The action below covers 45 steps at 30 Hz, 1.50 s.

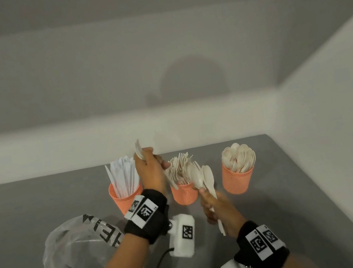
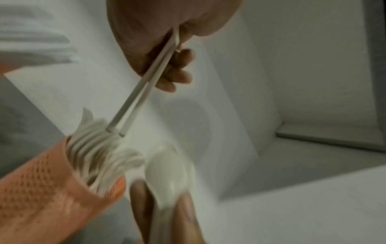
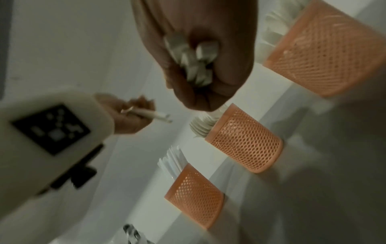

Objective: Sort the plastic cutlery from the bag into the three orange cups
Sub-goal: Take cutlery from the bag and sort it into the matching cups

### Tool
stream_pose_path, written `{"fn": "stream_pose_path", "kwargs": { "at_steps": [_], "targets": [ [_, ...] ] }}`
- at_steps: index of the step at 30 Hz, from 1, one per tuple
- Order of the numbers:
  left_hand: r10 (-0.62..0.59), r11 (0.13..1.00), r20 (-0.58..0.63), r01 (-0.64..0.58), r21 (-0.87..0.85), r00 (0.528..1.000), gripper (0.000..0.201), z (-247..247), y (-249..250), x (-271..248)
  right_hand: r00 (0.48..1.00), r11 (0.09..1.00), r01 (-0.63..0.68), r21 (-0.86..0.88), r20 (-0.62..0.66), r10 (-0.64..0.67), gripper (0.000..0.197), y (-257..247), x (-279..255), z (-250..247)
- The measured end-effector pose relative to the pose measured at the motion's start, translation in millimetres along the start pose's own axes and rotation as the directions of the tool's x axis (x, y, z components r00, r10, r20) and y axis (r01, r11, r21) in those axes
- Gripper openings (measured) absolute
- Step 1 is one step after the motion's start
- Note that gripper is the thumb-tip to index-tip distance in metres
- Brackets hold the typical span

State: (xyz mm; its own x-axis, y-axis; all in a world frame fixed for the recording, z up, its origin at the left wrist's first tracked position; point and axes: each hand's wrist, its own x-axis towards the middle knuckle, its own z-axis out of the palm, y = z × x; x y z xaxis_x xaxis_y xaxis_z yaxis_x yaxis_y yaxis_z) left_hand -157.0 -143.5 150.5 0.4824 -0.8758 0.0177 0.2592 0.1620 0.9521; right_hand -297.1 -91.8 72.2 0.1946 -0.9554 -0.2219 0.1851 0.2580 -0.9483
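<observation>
Above middle cup, spoons in right hand

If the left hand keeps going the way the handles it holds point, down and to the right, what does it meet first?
Probably the forks in the middle cup. The left hand holds two pieces whose handle ends sit just above them; depth is unclear.

Soft, even indoor light, rather dim, with no glare. In the head view a rounded shadow falls on the wall behind the middle cup, so the light comes from behind the person. That view is fairly sharp, its wall lines bowed toward the edges. The left wrist view is heavily blurred, most around the middle cup and the spoons beside it. The right wrist view is clearer at the cups, soft at the near hand.
</observation>
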Motion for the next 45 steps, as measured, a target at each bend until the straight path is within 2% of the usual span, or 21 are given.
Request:
{"fn": "stream_pose_path", "kwargs": {
  "at_steps": [2, 4, 5, 7, 9, 10, 12, 14, 16, 17, 19, 22, 24, 26, 28, 31, 35, 37, 39, 41, 45],
  "targets": [
    [-0.011, 0.998, 0.056, 0.008, 0.058, 0.998, 0.017, -9.0, 5.7, 8.5, 0.997, 0.991, -0.056, 0.123, 0.067, 0.048, 0.022, -4.3, 0.8, -3.7],
    [-0.092, 0.971, 0.208, 0.041, 0.236, 0.974, 0.021, -16.7, 1.5, 6.9, 0.982, 0.966, -0.121, 0.228, 0.170, 0.082, 0.028, -9.1, 2.4, -3.3],
    [-0.159, 0.951, 0.291, 0.068, 0.300, 0.943, 0.023, -19.0, -3.2, 2.6, 0.971, 0.954, -0.150, 0.259, 0.222, 0.092, 0.033, -11.2, 3.2, -1.7],
    [-0.305, 0.925, 0.435, 0.154, 0.348, 0.847, 0.022, -19.5, -11.1, -11.8, 0.940, 0.932, -0.220, 0.288, 0.319, 0.123, 0.027, -15.0, 3.3, 5.8],
    [-0.371, 0.912, 0.506, 0.204, 0.355, 0.778, 0.021, -14.8, -19.6, -26.0, 0.911, 0.917, -0.281, 0.282, 0.378, 0.163, 0.021, -17.4, 0.8, 13.1],
    [-0.365, 0.910, 0.493, 0.192, 0.367, 0.789, 0.018, -11.2, -21.6, -30.9, 0.904, 0.920, -0.292, 0.263, 0.390, 0.175, 0.022, -18.4, -0.7, 15.3],
    [-0.308, 0.902, 0.399, 0.132, 0.410, 0.863, 0.014, -5.1, -24.7, -33.0, 0.924, 0.956, -0.239, 0.173, 0.344, 0.169, 0.023, -17.9, -2.0, 16.5],
    [-0.235, 0.889, 0.305, 0.078, 0.451, 0.923, 0.035, -2.2, -30.7, -28.8, 0.970, 0.995, -0.096, -0.006, 0.224, 0.095, 0.027, -15.2, -2.2, 17.5],
    [-0.196, 0.877, 0.256, 0.052, 0.478, 0.947, 0.058, -0.8, -34.6, -28.2, 0.992, 0.981, 0.058, -0.183, 0.118, -0.036, 0.029, -12.9, -2.4, 19.8],
    [-0.191, 0.871, 0.252, 0.045, 0.490, 0.949, 0.064, -0.4, -36.8, -28.1, 0.993, 0.969, 0.097, -0.229, 0.083, -0.080, 0.030, -11.2, -2.1, 20.4],
    [-0.201, 0.872, 0.264, 0.049, 0.488, 0.943, 0.059, 1.7, -39.0, -28.0, 0.996, 0.973, 0.091, -0.211, 0.043, -0.084, 0.034, -8.1, -0.6, 21.0],
    [-0.247, 0.934, 0.293, 0.146, 0.327, 0.924, 0.036, 1.7, -36.3, -29.3, 0.997, 0.995, -0.066, 0.076, 0.048, 0.063, 0.042, -8.7, 2.0, 15.2],
    [-0.290, 0.947, 0.319, 0.221, 0.234, 0.902, 0.030, -3.4, -34.7, -30.8, 0.984, 0.946, -0.164, 0.280, 0.113, 0.138, 0.045, -12.5, 3.2, 10.4],
    [-0.293, 0.948, 0.356, 0.220, 0.231, 0.887, 0.023, -6.4, -35.3, -33.1, 0.969, 0.898, -0.220, 0.380, 0.190, 0.157, 0.048, -14.4, 3.8, 6.9],
    [-0.252, 0.953, 0.386, 0.158, 0.260, 0.888, 0.015, -5.5, -37.9, -37.3, 0.958, 0.898, -0.241, 0.367, 0.236, 0.161, 0.047, -15.2, 3.8, 5.0],
    [-0.189, 0.956, 0.379, 0.082, 0.281, 0.906, 0.003, -0.4, -41.1, -39.4, 0.963, 0.923, -0.224, 0.312, 0.214, 0.162, 0.038, -14.4, 3.3, 4.5],
    [-0.126, 0.949, 0.339, 0.014, 0.316, 0.932, 0.012, 2.9, -47.0, -37.7, 0.973, 0.969, -0.185, 0.166, 0.172, 0.157, 0.042, -19.3, -2.7, 4.4],
    [-0.133, 0.949, 0.332, 0.023, 0.315, 0.934, 0.020, 4.4, -48.0, -38.8, 0.977, 0.985, -0.158, 0.069, 0.159, 0.145, 0.042, -21.2, -6.1, 4.4],
    [-0.148, 0.944, 0.345, 0.028, 0.329, 0.927, 0.018, 4.9, -48.2, -38.5, 0.977, 0.989, -0.145, 0.022, 0.164, 0.139, 0.040, -20.2, -8.1, 4.4],
    [-0.173, 0.939, 0.370, 0.039, 0.343, 0.913, 0.008, 4.9, -47.1, -36.4, 0.976, 0.989, -0.141, 0.031, 0.169, 0.134, 0.035, -17.3, -9.0, 3.7],
    [-0.243, 0.948, 0.389, 0.133, 0.289, 0.888, 0.011, 4.0, -46.3, -35.1, 0.983, 0.987, -0.130, 0.093, 0.143, 0.116, 0.033, -16.6, -8.7, 0.2]
  ]
}}
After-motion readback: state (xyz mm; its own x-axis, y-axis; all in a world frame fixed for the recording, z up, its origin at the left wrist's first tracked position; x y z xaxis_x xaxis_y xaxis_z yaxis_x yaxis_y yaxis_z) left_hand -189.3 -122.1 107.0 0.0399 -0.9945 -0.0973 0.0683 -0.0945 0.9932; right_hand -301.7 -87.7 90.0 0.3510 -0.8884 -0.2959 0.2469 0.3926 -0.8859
